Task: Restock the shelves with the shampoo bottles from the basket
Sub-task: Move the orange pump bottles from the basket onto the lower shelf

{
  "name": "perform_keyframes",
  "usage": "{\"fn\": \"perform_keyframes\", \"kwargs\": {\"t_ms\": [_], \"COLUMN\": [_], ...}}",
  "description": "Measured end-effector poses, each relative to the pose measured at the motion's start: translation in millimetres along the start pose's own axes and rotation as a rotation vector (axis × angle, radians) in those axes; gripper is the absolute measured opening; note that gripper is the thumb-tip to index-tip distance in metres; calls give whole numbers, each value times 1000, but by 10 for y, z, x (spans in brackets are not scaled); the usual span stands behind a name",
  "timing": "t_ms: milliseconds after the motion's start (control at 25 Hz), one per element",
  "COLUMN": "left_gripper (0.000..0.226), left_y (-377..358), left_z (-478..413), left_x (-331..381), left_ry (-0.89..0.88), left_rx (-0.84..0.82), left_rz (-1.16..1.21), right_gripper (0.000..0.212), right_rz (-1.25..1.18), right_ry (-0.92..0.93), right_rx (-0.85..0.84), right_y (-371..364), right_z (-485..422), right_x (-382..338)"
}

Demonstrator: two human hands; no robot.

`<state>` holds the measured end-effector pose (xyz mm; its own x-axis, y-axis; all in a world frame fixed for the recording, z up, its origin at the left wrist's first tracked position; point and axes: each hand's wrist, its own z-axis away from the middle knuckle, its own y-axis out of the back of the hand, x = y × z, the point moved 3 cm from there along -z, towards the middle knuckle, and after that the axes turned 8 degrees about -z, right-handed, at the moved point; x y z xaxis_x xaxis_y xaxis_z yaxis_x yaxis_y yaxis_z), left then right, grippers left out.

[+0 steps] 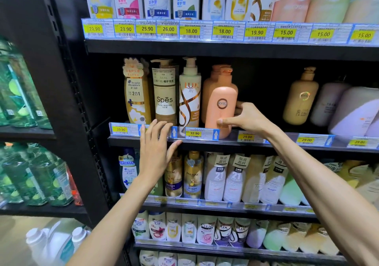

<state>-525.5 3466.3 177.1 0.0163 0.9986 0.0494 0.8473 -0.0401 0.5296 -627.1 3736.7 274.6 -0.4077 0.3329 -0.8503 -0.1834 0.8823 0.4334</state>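
The middle shelf point(266, 146) has 1 wide dark gap, between the peach KYIO bottle point(220, 109) and the tan pump bottle point(300, 99) further right. The right hand point(246, 118), gripping the peach bottle, takes up the gap's left edge. Left of it, 3 upright bottles stand packed side by side: head & shoulders point(137, 99), Spes point(165, 99) and LUX point(189, 99). An orange pump bottle point(217, 76) blocks the far space behind the peach one. The upper shelf point(225, 50) hangs just above the pump heads. The left hand point(155, 148) lies spread across the price rail point(203, 134) at the near edge.
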Motion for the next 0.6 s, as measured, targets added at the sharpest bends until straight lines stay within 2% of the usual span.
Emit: {"fn": "perform_keyframes", "kwargs": {"t_ms": [120, 320, 600], "left_gripper": [54, 54, 52], "left_y": [-6, -6, 59], "left_z": [-4, 5, -3], "left_x": [-5, -2, 27], "left_ry": [3, -5, 6], "left_rx": [-5, -10, -49], "left_rz": [11, 27, 36], "right_gripper": [94, 101, 78], "right_rz": [28, 30, 140], "right_ry": [-10, -44, -37], "right_rx": [-9, -35, 18], "right_y": [5, 35, -5], "right_z": [-3, 31, 101], "right_x": [-28, -47, -61]}}
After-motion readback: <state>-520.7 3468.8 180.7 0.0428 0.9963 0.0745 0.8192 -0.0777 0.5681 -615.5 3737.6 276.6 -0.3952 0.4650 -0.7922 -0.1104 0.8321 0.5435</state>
